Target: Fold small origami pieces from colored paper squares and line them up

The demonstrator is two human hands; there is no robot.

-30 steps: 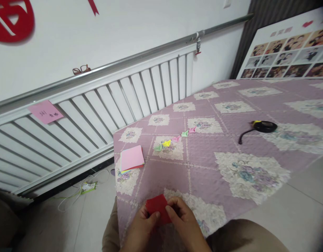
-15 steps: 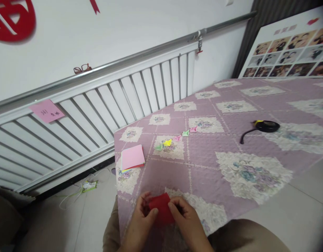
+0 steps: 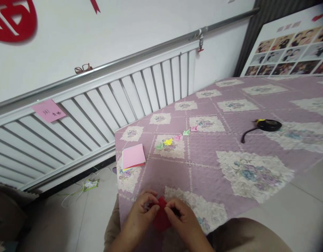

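Observation:
A piece of red paper (image 3: 161, 219) is held low over the near edge of the table, between my two hands. My left hand (image 3: 145, 211) pinches its upper left edge between thumb and fingers. On the other side, my right hand (image 3: 181, 215) pinches the upper right edge, its thumb close to the left thumb. Fingers cover parts of the paper, so its exact folds cannot be made out. Beyond the hands, a slanting row of small folded paper pieces (image 3: 168, 141) in green, yellow and pink lies on the cloth. To their left sits a stack of coloured paper sheets (image 3: 133, 156), pink on top.
A purple flowered cloth (image 3: 203, 147) covers the table. A black tape measure (image 3: 268, 125) with a strap lies at the right. Behind the table runs a white radiator (image 3: 98, 119) with a pipe; glasses (image 3: 83, 68) rest on it. A cable and green power strip (image 3: 91, 184) lie on the floor.
The red paper has turned and now shows a narrower shape between my hands. My thumbs have come closer together, with the right hand shifted slightly left.

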